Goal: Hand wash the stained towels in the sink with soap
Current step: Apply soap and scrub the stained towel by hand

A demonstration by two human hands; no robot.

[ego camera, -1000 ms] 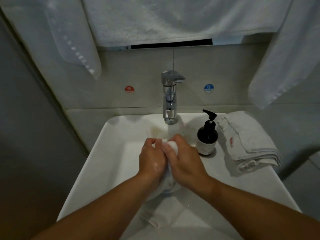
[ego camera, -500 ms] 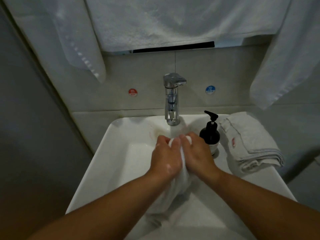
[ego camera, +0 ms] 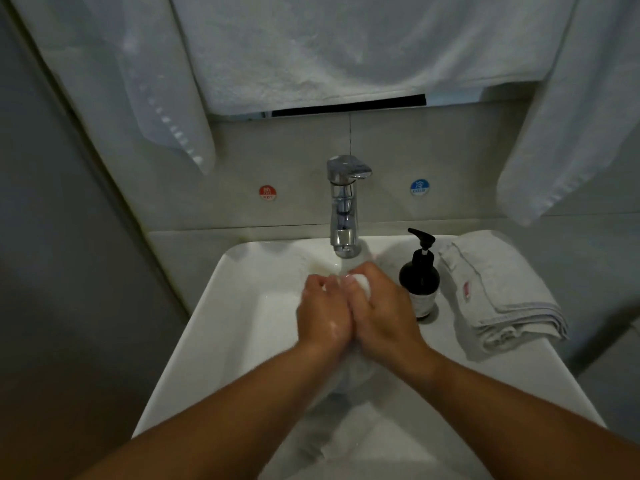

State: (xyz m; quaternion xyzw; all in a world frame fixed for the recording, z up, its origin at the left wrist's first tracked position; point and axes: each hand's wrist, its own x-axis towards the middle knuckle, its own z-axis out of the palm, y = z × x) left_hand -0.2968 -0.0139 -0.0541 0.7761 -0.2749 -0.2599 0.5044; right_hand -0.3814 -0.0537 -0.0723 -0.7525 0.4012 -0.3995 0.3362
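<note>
Our left hand [ego camera: 323, 315] and right hand [ego camera: 382, 311] clench a wet white towel [ego camera: 355, 370] together. We hold it under the chrome faucet [ego camera: 344, 206], over the sink [ego camera: 207, 320].

A red wall sticker [ego camera: 267, 192] reads "HOT"; a blue wall sticker [ego camera: 419, 187] reads "COLD".

Dim bathroom light, dark vignetted corners, wide-angle edge distortion

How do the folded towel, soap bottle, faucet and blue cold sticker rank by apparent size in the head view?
1. folded towel
2. faucet and soap bottle: they look about alike, so I won't rank them
3. blue cold sticker
</note>
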